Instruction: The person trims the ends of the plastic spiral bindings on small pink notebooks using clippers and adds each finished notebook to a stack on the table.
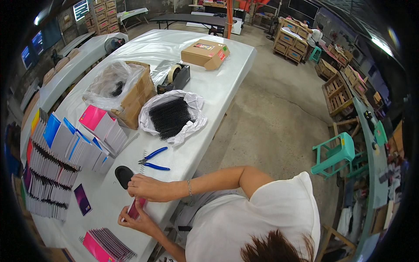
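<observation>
Flat brown carton (205,53) with colourful label at table's far end, open brown box (136,94) mid-table, lit screens (80,8) on far-left wall

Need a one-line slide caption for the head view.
Both hands hold a small pink notebook at a white table, blue pliers and black coils nearby.

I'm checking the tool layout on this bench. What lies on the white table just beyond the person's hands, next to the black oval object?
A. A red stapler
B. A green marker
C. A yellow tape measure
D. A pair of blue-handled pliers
D: blue-handled pliers lie on the table beside the black oval object.
</observation>
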The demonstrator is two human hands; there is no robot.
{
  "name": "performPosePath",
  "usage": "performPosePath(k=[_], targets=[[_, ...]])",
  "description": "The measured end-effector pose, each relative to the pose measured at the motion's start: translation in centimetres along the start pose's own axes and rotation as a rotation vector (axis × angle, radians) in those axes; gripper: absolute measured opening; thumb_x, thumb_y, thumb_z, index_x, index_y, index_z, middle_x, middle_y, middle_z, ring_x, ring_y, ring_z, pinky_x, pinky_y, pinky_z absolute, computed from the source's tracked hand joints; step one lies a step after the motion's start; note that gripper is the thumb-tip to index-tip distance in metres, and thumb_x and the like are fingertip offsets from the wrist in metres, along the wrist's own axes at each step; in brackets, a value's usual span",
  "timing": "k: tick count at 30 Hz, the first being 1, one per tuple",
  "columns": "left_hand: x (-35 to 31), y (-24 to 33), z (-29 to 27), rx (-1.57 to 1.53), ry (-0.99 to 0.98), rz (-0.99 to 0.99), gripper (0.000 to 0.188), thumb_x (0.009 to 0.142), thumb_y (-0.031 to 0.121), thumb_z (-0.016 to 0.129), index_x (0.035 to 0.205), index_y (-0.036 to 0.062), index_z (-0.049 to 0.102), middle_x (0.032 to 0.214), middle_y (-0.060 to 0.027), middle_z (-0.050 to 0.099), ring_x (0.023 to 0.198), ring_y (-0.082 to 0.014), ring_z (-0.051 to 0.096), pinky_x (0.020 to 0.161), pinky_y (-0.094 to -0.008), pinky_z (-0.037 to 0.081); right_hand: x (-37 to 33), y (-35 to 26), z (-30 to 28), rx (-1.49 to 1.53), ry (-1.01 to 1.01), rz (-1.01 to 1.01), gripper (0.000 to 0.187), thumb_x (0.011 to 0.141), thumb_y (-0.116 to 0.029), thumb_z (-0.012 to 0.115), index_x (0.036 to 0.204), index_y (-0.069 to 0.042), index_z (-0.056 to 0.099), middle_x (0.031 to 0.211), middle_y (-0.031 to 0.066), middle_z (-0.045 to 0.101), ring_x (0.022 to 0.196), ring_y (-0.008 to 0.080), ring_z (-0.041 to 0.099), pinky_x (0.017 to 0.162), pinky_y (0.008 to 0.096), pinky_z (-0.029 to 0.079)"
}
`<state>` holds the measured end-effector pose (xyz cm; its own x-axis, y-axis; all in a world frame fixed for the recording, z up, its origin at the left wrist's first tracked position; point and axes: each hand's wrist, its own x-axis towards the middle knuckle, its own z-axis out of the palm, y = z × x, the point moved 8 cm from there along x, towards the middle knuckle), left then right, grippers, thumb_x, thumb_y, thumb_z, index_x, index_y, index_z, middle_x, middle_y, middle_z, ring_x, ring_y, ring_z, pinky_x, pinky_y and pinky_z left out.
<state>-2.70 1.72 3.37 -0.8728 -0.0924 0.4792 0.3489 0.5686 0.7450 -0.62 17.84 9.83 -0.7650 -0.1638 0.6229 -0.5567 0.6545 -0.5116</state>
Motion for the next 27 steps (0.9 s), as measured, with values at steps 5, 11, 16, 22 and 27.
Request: performPosePath(k=[5,11,16,22,27], targets=[[-0.4,0.2,0.2,-0.025,-0.02,0.055,0.04,0.088,0.031,0.081,0.108,0.0016,0.061,0.111,-0.012,0.045,0.106,-0.03,0.055,0.086,-0.044,0.053,-0.6,1.0,-0.1,0.05,0.002,0.06,0.011,0.077,-0.003,0.072,0.085,-0.003,0.064,0.093,0.0113,0.061,0.096,0.0306,0.056,0.09,0.0405,0.044],[0.1,0.1,-0.5,-0.015,-0.007,0.022,0.042,0.085,0.03,0.084,0.107,0.0019,0.062,0.114,-0.0136,0.046,0.108,-0.0299,0.053,0.091,-0.0428,0.049,-1.0,0.6,1.0,-0.084,0.027,-0.116,0.011,0.077,-0.01,0.072,0.086,-0.007,0.066,0.094,0.0092,0.061,0.099,0.0298,0.056,0.091,0.0413,0.044],[0.2,0.3,0.3,-0.072,-0.06,-0.008,0.038,0.083,0.023,0.085,0.109,0.0052,0.062,0.118,-0.0155,0.044,0.112,-0.0326,0.051,0.097,-0.0425,0.045,-1.4,1.5,1.7,-0.254,-0.149,0.054,0.01,0.087,-0.013,0.065,0.096,-0.011,0.069,0.105,0.0059,0.064,0.111,0.0265,0.058,0.111,0.0525,0.034],[0.9,0.3,-1.9,-0.007,-0.067,-0.012,0.038,0.08,0.022,0.086,0.108,0.0079,0.064,0.122,-0.0152,0.041,0.117,-0.0342,0.046,0.102,-0.0439,0.04,-0.4,7.4,-6.3,0.05,0.11,0.325,0.024,0.093,-0.006,0.058,0.114,-0.006,0.07,0.115,0.0136,0.068,0.112,0.0331,0.059,0.099,0.0397,0.042],[1.0,4.6,-1.9,0.255,-0.089,0.216,0.033,0.081,0.028,0.083,0.108,0.0162,0.07,0.134,-0.0093,0.045,0.128,-0.0298,0.043,0.118,-0.0557,0.013,-5.9,12.3,-5.6,-0.354,-0.154,0.417,0.069,0.083,-0.037,0.08,0.141,-0.011,0.056,0.133,0.0176,0.054,0.122,0.035,0.05,0.106,0.0447,0.038]])
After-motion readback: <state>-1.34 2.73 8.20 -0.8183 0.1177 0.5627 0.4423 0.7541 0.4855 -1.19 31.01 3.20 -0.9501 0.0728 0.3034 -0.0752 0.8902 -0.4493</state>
